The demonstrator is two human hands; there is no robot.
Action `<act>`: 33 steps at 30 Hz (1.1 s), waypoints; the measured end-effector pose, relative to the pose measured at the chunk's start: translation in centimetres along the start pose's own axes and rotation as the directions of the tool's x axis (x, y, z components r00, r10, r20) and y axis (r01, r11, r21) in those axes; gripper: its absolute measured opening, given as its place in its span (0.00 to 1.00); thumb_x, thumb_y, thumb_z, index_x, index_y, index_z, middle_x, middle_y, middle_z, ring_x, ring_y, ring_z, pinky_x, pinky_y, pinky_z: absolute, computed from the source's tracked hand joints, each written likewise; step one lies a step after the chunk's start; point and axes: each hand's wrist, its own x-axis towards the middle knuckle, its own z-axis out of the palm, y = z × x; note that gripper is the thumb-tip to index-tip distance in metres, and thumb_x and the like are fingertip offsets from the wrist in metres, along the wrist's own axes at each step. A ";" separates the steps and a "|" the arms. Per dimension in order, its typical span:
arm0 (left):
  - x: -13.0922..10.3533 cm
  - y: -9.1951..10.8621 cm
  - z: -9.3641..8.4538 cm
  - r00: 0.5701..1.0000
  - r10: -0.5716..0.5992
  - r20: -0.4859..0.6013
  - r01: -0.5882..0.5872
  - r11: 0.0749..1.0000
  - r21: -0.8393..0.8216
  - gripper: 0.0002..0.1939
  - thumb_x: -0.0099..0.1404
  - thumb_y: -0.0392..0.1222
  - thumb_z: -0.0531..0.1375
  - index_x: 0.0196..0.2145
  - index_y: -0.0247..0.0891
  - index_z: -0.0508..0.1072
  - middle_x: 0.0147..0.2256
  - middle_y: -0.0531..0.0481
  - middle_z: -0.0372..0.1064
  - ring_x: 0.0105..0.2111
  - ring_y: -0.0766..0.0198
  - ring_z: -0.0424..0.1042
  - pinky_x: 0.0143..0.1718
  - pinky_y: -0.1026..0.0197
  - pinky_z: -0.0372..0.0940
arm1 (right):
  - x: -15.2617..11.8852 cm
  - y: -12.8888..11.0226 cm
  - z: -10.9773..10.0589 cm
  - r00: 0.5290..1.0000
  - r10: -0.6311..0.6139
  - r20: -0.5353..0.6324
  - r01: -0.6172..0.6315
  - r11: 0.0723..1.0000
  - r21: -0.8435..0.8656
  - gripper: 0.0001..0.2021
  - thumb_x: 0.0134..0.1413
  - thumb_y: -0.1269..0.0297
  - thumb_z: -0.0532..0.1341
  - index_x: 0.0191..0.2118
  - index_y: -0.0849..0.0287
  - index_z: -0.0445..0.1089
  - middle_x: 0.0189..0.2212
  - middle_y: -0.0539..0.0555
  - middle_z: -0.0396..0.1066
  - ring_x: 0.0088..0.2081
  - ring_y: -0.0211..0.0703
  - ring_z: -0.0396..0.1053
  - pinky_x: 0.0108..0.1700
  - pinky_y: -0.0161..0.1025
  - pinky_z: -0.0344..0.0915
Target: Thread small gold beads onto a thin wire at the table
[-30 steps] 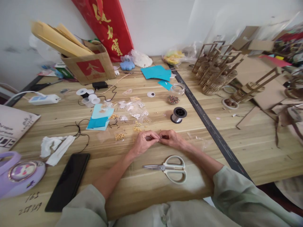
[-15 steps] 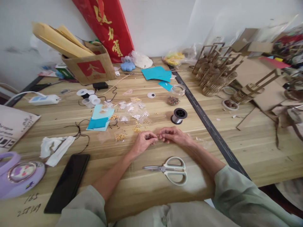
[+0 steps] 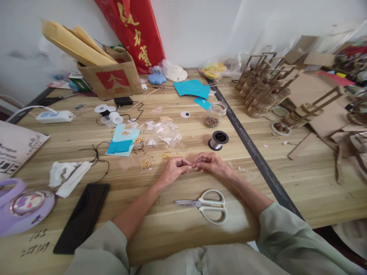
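Observation:
My left hand (image 3: 175, 169) and my right hand (image 3: 210, 164) meet fingertip to fingertip over the table, each closed in a pinch. What they hold between them is too small to make out. Just below them lie scissors (image 3: 197, 204) with pale handles, blades pointing left. A black spool of clear thread (image 3: 218, 140) stands beyond my right hand. To the left of my left hand are gold beads (image 3: 146, 164) in a small heap, with more gold beads (image 3: 166, 152) and silver pieces (image 3: 167, 139) on little plastic bags further back.
A black phone (image 3: 82, 217) and white tissue (image 3: 73, 177) lie at left, near a purple device (image 3: 27, 208). Blue paper (image 3: 120, 145), a glass of mixed beads (image 3: 212, 121) and wooden lantern-like baskets (image 3: 262, 91) stand further back. A dark strip (image 3: 252, 149) crosses the table at right.
The view has shifted slightly, so the background sits a little further right. My hands keep nearly the same pinched pose, fingertips together.

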 end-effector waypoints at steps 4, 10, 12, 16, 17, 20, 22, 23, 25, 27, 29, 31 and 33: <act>0.0 0.1 0.0 1.000 0.005 0.007 -0.005 1.000 0.004 0.10 0.50 0.42 0.66 0.28 0.31 0.75 0.21 0.52 0.70 0.20 0.71 0.67 0.24 0.68 0.63 | -0.1 -0.3 0.2 1.000 -0.010 -0.026 0.009 0.999 -0.047 0.15 0.46 0.55 0.66 0.33 0.65 0.71 0.27 0.54 0.74 0.28 0.36 0.69 0.31 0.34 0.65; 0.1 0.2 0.0 1.000 0.016 0.006 -0.016 1.000 -0.018 0.10 0.50 0.40 0.66 0.28 0.31 0.73 0.21 0.52 0.70 0.20 0.72 0.66 0.24 0.67 0.63 | -0.3 -0.2 0.4 0.999 -0.030 -0.039 0.025 0.992 -0.122 0.15 0.49 0.57 0.64 0.37 0.64 0.69 0.27 0.52 0.70 0.26 0.34 0.64 0.27 0.32 0.61; 0.0 0.1 0.1 1.000 0.011 0.007 -0.010 0.999 -0.041 0.12 0.50 0.40 0.66 0.30 0.31 0.71 0.22 0.53 0.70 0.20 0.71 0.67 0.25 0.67 0.64 | -0.4 -0.2 0.5 0.999 -0.039 -0.021 0.035 0.987 -0.154 0.15 0.50 0.59 0.64 0.40 0.64 0.69 0.29 0.52 0.70 0.25 0.33 0.63 0.27 0.31 0.59; 0.0 0.0 0.1 1.000 -0.002 -0.006 0.001 0.995 -0.105 0.18 0.47 0.40 0.68 0.31 0.34 0.65 0.21 0.55 0.69 0.19 0.72 0.67 0.24 0.68 0.64 | -0.6 -0.6 0.7 0.997 -0.074 0.028 0.079 0.960 -0.269 0.16 0.53 0.62 0.61 0.46 0.63 0.69 0.30 0.51 0.69 0.26 0.33 0.61 0.28 0.30 0.57; 0.0 0.0 0.1 1.000 -0.005 -0.005 0.005 0.993 -0.114 0.19 0.47 0.41 0.69 0.31 0.34 0.64 0.21 0.55 0.69 0.19 0.72 0.67 0.23 0.68 0.64 | -0.6 -0.7 0.8 0.996 -0.080 0.039 0.088 0.952 -0.294 0.15 0.54 0.62 0.60 0.46 0.63 0.70 0.30 0.51 0.70 0.27 0.33 0.62 0.28 0.30 0.57; 0.0 0.0 0.1 1.000 -0.010 0.004 0.010 0.993 -0.119 0.20 0.46 0.41 0.69 0.30 0.35 0.61 0.21 0.56 0.69 0.19 0.72 0.67 0.23 0.68 0.63 | -0.7 -0.9 1.0 0.993 -0.100 0.062 0.115 0.936 -0.333 0.13 0.55 0.63 0.58 0.44 0.63 0.72 0.32 0.52 0.71 0.29 0.35 0.63 0.29 0.31 0.58; 0.0 0.0 0.1 1.000 -0.010 0.006 0.011 0.994 -0.110 0.20 0.46 0.41 0.69 0.29 0.35 0.61 0.20 0.56 0.68 0.19 0.72 0.67 0.22 0.68 0.63 | -0.6 -0.7 1.0 0.992 -0.116 0.056 0.128 0.927 -0.352 0.12 0.55 0.63 0.58 0.41 0.63 0.73 0.32 0.52 0.72 0.29 0.35 0.63 0.30 0.31 0.58; 0.0 0.0 0.1 1.000 -0.011 0.009 0.011 0.994 -0.104 0.20 0.46 0.41 0.69 0.29 0.35 0.61 0.20 0.56 0.68 0.19 0.72 0.67 0.22 0.68 0.63 | -0.6 -0.5 1.0 0.991 -0.126 0.048 0.135 0.921 -0.365 0.11 0.55 0.63 0.58 0.40 0.63 0.73 0.32 0.52 0.72 0.29 0.35 0.63 0.30 0.31 0.59; 0.0 0.0 0.1 1.000 -0.010 0.015 0.011 0.995 -0.094 0.20 0.46 0.41 0.69 0.29 0.35 0.61 0.20 0.56 0.68 0.19 0.72 0.67 0.22 0.68 0.63 | -0.5 -0.2 1.0 0.989 -0.147 0.025 0.145 0.908 -0.393 0.11 0.55 0.63 0.59 0.38 0.63 0.74 0.31 0.53 0.72 0.29 0.36 0.64 0.30 0.31 0.59; -0.1 0.0 0.1 1.000 -0.007 0.020 0.008 0.996 -0.088 0.19 0.46 0.41 0.69 0.29 0.35 0.61 0.20 0.56 0.69 0.19 0.72 0.67 0.22 0.68 0.63 | -0.5 0.1 1.1 0.987 -0.162 0.015 0.153 0.896 -0.418 0.10 0.55 0.63 0.59 0.37 0.63 0.74 0.30 0.53 0.72 0.29 0.36 0.65 0.31 0.32 0.60; -0.1 0.1 0.1 1.000 -0.005 0.023 0.007 0.997 -0.083 0.19 0.46 0.41 0.69 0.29 0.35 0.62 0.20 0.55 0.69 0.19 0.72 0.67 0.22 0.68 0.63 | -0.5 0.2 1.1 0.984 -0.175 0.011 0.162 0.884 -0.437 0.10 0.55 0.62 0.58 0.36 0.63 0.73 0.30 0.53 0.72 0.29 0.36 0.65 0.31 0.32 0.60; -0.1 0.2 0.1 1.000 -0.003 0.025 0.005 0.996 -0.084 0.19 0.46 0.41 0.69 0.28 0.35 0.62 0.21 0.55 0.69 0.19 0.72 0.67 0.22 0.68 0.63 | -0.6 0.1 1.2 0.981 -0.194 0.014 0.179 0.874 -0.453 0.10 0.56 0.62 0.58 0.35 0.63 0.73 0.29 0.53 0.71 0.29 0.36 0.65 0.31 0.32 0.60; -0.1 0.2 0.1 1.000 -0.005 0.028 0.007 0.996 -0.086 0.19 0.46 0.41 0.69 0.28 0.34 0.62 0.21 0.55 0.69 0.19 0.72 0.66 0.22 0.68 0.63 | -0.6 0.1 1.2 0.976 -0.215 0.021 0.200 0.860 -0.470 0.10 0.56 0.63 0.58 0.35 0.63 0.73 0.30 0.53 0.71 0.29 0.36 0.65 0.32 0.32 0.60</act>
